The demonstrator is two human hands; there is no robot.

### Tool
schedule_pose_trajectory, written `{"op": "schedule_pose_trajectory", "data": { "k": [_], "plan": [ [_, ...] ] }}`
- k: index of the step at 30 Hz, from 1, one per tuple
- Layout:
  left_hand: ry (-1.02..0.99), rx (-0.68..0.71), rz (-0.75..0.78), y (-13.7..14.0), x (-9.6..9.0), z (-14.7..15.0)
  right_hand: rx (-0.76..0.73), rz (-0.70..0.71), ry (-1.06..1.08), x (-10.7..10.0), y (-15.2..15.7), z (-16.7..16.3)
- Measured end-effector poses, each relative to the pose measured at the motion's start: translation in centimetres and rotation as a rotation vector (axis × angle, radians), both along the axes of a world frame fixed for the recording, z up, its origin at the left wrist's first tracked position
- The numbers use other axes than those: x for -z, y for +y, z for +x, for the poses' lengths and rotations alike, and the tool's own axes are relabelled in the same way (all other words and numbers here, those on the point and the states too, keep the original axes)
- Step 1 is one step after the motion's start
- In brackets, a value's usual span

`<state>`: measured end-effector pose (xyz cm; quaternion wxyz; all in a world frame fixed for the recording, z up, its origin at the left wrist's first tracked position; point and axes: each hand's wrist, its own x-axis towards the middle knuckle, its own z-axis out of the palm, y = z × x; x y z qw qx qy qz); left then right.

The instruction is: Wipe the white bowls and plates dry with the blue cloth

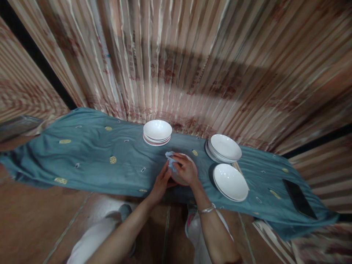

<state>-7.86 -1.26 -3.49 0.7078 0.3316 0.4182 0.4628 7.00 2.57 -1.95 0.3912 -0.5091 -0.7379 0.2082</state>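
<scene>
Near the table's front edge is a pink-rimmed plate (193,161), partly covered by my hands. My left hand (162,180) grips its left rim, with some fingers hidden. Pressed against the plate's upper left is a crumpled light-blue cloth (170,158), and my right hand (185,168) is closed over it. Behind the plate, to the left, stands a stack of white dishes (157,130). To the right are a taller stack of white bowls (225,147) and a shorter stack of bowls (231,182).
A blue-green cloth with pineapple prints (90,157) covers the narrow table. On the right lies a black phone (299,198), and thin sticks (240,170) show beside the bowls. A striped curtain (176,66) hangs right behind the table. Dark poles stand at both sides.
</scene>
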Motion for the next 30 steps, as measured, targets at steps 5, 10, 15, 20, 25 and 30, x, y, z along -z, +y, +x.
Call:
{"op": "schedule_pose_trajectory", "data": {
  "k": [5, 10, 15, 20, 25, 30],
  "plan": [
    [-0.075, 0.018, -0.036, 0.0, 0.2, 0.0, -0.131, -0.033, 0.129, 0.5, -1.0, -0.2],
    [-0.154, 0.066, -0.058, -0.1, -0.2, -0.2, -0.184, -0.158, 0.181, -0.1, -2.4, 0.3],
    [-0.141, 0.074, -0.048, 0.0, 0.0, -0.2, -0.212, -0.262, 0.223, -1.0, -3.8, 1.1],
    [-0.036, 0.035, -0.050, 0.3, 0.4, -0.1, -0.227, -0.325, 0.193, -1.4, -5.2, 2.2],
    [-0.021, 0.048, -0.023, 0.3, 0.1, -0.1, -0.176, -0.346, 0.023, -1.8, -5.8, 3.7],
    [0.011, 0.044, 0.004, 0.3, 0.0, -0.1, -0.065, -0.277, -0.209, -1.2, -5.8, 4.5]
  ]
}}
